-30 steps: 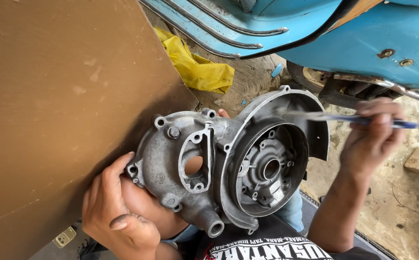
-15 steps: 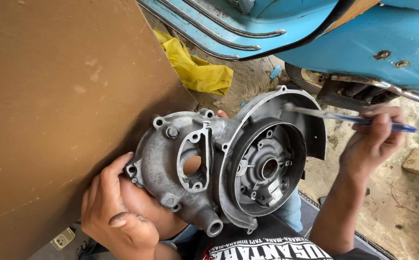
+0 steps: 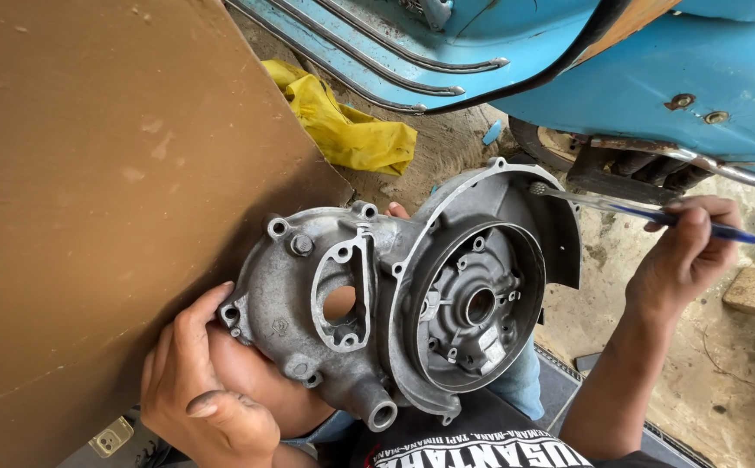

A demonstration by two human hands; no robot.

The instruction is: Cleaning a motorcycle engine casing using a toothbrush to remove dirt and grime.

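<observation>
The right hand (image 3: 685,251) pinches a thin blue brush (image 3: 646,211); its tip touches the top rim of the grey metal engine case (image 3: 395,303). The left hand (image 3: 200,390) grips the case's lower left edge. The case rests on the person's lap. A yellow rag (image 3: 343,130) lies above the case, under the blue scooter (image 3: 620,61).

The left hand (image 3: 195,390) sits low at the left, back of the hand up, fingers spread and curled, thumb tucked under in the foreground. The right forearm rises from the bottom edge; the right hand (image 3: 685,251) is bent at the wrist, fingers pinched closed near the fingertips.
</observation>
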